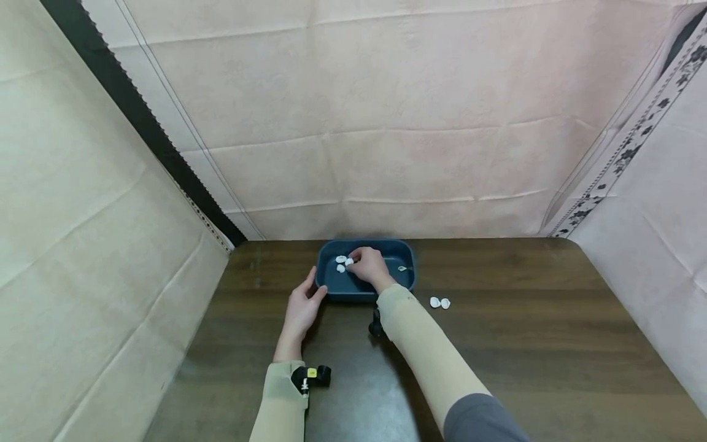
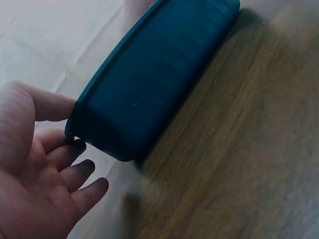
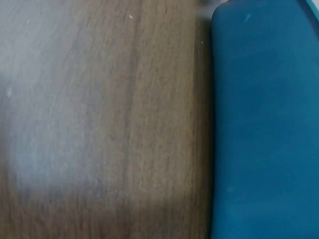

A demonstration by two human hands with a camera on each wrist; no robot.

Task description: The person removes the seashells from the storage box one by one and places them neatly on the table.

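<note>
Fingers of the right hand (image 1: 371, 266) are narrow, and between thumb and forefinger they seem to pinch a small white rounded piece (image 1: 349, 262). It is inside the dark blue, rectangular tray with rounded corners (image 1: 353, 286), on the left part of its floor. Just beside this piece lie two other small white pieces, an oval one (image 1: 341, 259) and a smaller one (image 1: 340, 269), both also in the tray. Near the right wall of the tray is a small pale object (image 1: 402, 268), too small for me to tell what it is.

The left hand (image 1: 302, 307) holds the near left corner of the tray: its thumb is on one side and its forefinger on the other, while the remaining fingers are loosely bent, as the left wrist view shows. The right wrist view shows only the table and the outer wall of the tray, not the fingers.

On the brown wood-grain table (image 1: 552, 319), to the right of the tray and apart from it, two white round pieces (image 1: 440, 302) lie side by side. Behind the table hangs a creased whitish cloth (image 1: 414, 92).
</note>
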